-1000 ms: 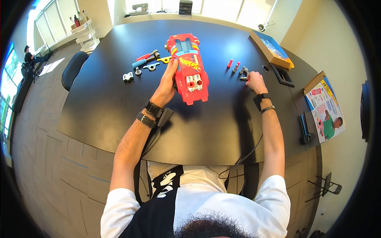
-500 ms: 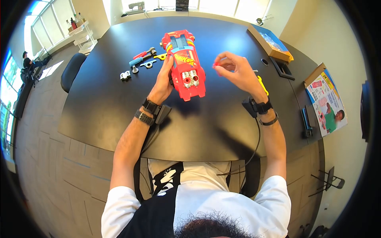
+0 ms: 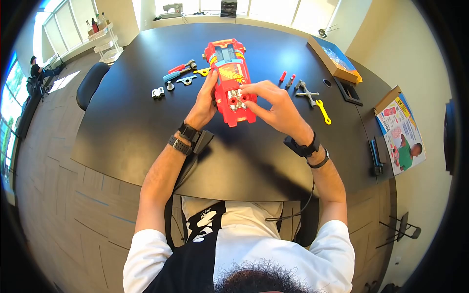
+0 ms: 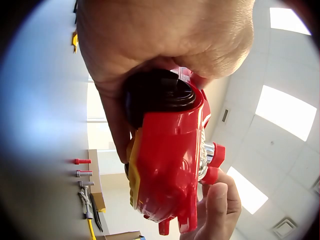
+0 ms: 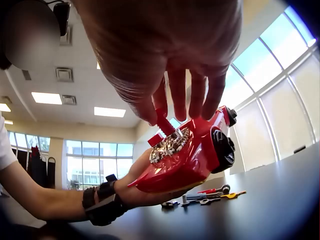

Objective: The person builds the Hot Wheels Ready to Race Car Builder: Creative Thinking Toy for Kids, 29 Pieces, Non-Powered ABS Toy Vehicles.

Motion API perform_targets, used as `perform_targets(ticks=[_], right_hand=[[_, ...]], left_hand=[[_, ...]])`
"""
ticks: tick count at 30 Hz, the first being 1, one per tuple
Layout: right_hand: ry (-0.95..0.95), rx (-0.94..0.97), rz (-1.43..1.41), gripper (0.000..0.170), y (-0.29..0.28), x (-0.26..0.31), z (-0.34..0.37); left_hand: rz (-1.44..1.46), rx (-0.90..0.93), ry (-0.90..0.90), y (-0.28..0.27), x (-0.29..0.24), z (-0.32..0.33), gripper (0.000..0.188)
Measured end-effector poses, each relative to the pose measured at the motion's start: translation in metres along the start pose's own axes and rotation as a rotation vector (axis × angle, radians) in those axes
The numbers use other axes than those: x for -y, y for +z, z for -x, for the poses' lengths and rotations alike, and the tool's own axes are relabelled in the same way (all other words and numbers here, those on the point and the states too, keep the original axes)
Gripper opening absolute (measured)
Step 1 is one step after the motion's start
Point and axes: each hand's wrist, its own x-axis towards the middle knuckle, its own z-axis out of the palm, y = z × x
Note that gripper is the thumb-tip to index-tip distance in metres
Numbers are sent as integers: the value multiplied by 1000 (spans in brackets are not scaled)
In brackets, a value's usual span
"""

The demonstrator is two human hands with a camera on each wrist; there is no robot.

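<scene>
My left hand (image 3: 202,101) grips a red toy car (image 3: 225,63) by its side, holding it up over the table with its chrome engine (image 3: 238,101) facing me. Black wheels (image 5: 222,150) show on it in the right wrist view. At the engine, my right hand (image 3: 278,106) pinches a small red plastic piece (image 5: 164,122) between thumb and finger, its lower end right at the chrome. Close beside it, a second red piece (image 5: 155,140) stands in the engine. In the head view my right fingers partly cover the engine.
Left of the car lie a blue-handled tool (image 3: 172,76), a yellow part (image 3: 202,72) and a small chrome block (image 3: 158,93). To the right are red-tipped pieces (image 3: 283,76), a grey cross wrench (image 3: 308,94) and a yellow wrench (image 3: 323,112). An open box (image 3: 337,61) stands behind.
My right hand has left the small parts at the right, picking up a red piece and bringing it left to the engine. My left hand still holds the car in about the same place.
</scene>
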Motion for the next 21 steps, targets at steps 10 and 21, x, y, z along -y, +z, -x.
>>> perform_targets(ticks=[10, 21], right_hand=[[-80, 89, 459, 29, -8, 9, 3], [-16, 121, 506, 48, -13, 24, -3]], left_hand=[[-17, -18, 21, 0, 0, -1, 55], [-14, -18, 52, 3, 1, -1, 57]])
